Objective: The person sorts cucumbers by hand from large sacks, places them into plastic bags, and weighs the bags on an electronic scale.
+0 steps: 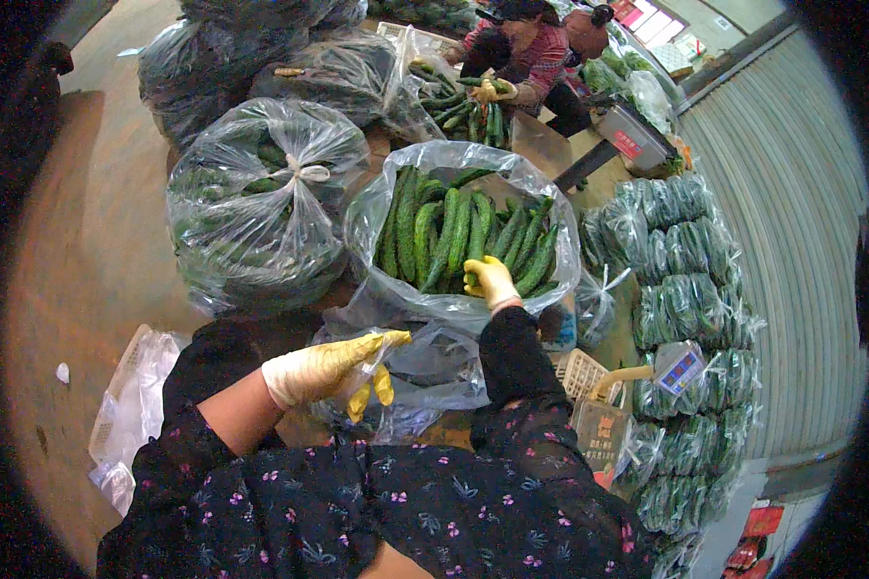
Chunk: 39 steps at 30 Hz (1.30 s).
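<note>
My right hand [492,281], in a yellow-and-white glove, reaches into an open clear plastic sack [367,217] full of green cucumbers [439,232]. Its fingers are bent round a cucumber near the sack's front side; the fingertips are partly hidden among the others. My left hand [333,369], gloved alike, is nearer to my body, left of the right hand. Its upper finger points to the right and the others hang apart below, with thin clear film of a plastic bag [386,422] between them. More loose clear plastic [434,362] lies in front of the sack.
A tied sack of cucumbers [261,207] stands left of the open one, with dark sacks [208,77] behind. Stacked bagged cucumbers [686,309] line the right side by a scale display [679,368] and a basket [579,374]. A co-worker [526,58] handles cucumbers farther back.
</note>
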Motion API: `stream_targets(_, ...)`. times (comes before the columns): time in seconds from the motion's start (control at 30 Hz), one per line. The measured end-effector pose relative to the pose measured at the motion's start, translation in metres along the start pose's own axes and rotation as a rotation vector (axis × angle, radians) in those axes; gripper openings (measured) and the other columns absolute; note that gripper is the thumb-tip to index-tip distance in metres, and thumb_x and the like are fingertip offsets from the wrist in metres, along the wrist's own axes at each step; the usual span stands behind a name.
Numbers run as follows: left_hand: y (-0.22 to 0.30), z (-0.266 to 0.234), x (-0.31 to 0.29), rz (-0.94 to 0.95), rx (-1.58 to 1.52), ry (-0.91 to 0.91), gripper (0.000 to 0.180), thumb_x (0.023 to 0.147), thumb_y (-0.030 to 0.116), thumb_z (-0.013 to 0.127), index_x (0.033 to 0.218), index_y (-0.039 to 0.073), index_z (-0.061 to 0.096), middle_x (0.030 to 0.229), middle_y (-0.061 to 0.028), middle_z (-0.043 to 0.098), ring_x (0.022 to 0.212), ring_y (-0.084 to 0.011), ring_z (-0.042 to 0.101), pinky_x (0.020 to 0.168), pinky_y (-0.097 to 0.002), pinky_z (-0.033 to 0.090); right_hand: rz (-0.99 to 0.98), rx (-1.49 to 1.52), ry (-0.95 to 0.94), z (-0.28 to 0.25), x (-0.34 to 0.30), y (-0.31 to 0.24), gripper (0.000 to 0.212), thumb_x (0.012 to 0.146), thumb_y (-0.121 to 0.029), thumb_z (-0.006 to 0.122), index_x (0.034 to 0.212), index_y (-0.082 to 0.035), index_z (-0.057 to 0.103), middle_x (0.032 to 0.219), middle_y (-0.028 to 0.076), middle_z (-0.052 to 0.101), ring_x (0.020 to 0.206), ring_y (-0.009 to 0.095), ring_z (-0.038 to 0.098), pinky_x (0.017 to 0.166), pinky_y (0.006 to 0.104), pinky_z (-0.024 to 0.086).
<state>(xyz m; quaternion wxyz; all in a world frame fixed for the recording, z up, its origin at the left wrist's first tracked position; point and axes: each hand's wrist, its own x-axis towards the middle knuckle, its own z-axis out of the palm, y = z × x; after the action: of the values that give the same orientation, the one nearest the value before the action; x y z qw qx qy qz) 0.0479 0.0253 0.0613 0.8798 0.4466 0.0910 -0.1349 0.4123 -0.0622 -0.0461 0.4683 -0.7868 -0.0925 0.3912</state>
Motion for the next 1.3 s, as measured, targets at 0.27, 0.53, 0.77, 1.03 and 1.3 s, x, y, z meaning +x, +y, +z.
stream_targets(0.27,-0.016,-0.011,0.006,0.05,-0.115,-0.065,0.086,0.082,0.078,0.03,0.147,0.023,0.018,0.099,-0.0139,0.062,0.069,-0.0215,0.062,0.057,-0.0344,0.054,-0.048,1.113,-0.692,-0.005,-0.095,0.05,0.06,0.084,-0.007,0.06,0.138,-0.001,0.036,0.118,0.013,0.057,0.099,0.027,0.06,0.084,0.0435,0.053)
stream_targets(0.53,-0.017,-0.017,0.005,0.151,-0.317,-0.025,0.089,0.077,0.08,0.037,0.142,0.021,0.028,0.095,-0.0173,0.065,0.064,-0.0253,0.066,0.048,-0.036,0.056,-0.035,0.591,-0.905,0.07,-0.158,0.106,0.049,0.07,-0.003,0.067,0.117,-0.004,0.053,0.11,0.009,0.059,0.1,0.024,0.057,0.091,0.0375,0.045)
stream_targets(0.77,-0.018,-0.015,-0.003,0.08,-0.3,0.021,0.085,0.081,0.077,0.033,0.145,0.021,0.023,0.094,-0.019,0.06,0.063,-0.025,0.061,0.05,-0.0389,0.054,-0.138,-1.25,-0.434,0.008,-0.112,0.235,0.035,0.079,-0.015,0.068,0.113,-0.007,0.063,0.102,0.006,0.067,0.094,0.015,0.06,0.083,0.0288,0.047)
stream_targets(1.03,-0.016,-0.002,-0.009,0.06,-0.143,-0.001,0.086,0.083,0.076,0.033,0.148,0.023,0.016,0.094,-0.0147,0.062,0.061,-0.0196,0.061,0.054,-0.0315,0.054,-0.092,-0.245,-0.92,0.006,-0.158,-0.054,0.036,0.084,-0.024,0.064,0.116,-0.006,0.062,0.094,0.004,0.068,0.084,0.012,0.063,0.075,0.0255,0.049)
stream_targets(1.3,0.0,0.004,0.007,0.008,-0.118,-0.104,0.097,0.078,0.079,0.038,0.149,0.019,0.011,0.1,-0.0165,0.061,0.069,-0.0223,0.062,0.057,-0.0336,0.056,-0.114,-0.634,0.321,-0.009,0.049,0.005,0.069,0.07,-0.048,0.072,0.111,0.006,0.058,0.106,0.024,0.064,0.098,0.034,0.062,0.085,0.0382,0.048)
